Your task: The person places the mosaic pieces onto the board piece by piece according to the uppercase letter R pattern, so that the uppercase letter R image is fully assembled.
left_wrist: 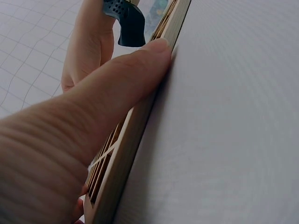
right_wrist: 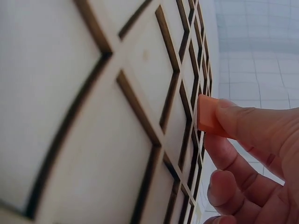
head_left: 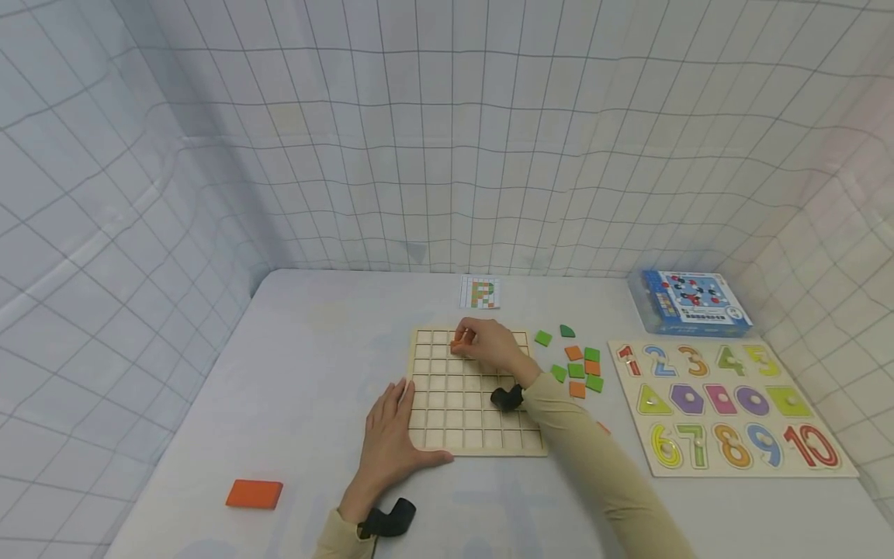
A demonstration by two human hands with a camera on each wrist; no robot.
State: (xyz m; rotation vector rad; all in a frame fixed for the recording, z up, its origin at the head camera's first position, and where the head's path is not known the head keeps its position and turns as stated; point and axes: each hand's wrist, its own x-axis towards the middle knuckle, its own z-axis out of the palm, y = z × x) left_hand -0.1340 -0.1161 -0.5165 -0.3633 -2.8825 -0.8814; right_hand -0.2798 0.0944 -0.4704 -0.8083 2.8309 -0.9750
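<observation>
A wooden grid board (head_left: 438, 419) with square cells lies on the table. My right hand (head_left: 489, 344) is over its upper part and pinches an orange tile (right_wrist: 209, 115) between thumb and fingers. In the right wrist view the tile is tilted close to the grid; whether it touches a cell cannot be told. My left hand (head_left: 391, 437) rests at the board's lower left corner, fingers stretched along the left side and thumb (left_wrist: 135, 70) lying along the front edge. Loose orange and green tiles (head_left: 576, 370) lie right of the board.
A small pattern card (head_left: 479, 293) with coloured squares lies behind the board. To the right are a number-and-shape puzzle board (head_left: 726, 411) and a blue-lidded plastic box (head_left: 691, 303). An orange block (head_left: 254, 494) lies at the front left. Grid-patterned cloth walls (head_left: 454, 155) surround the table.
</observation>
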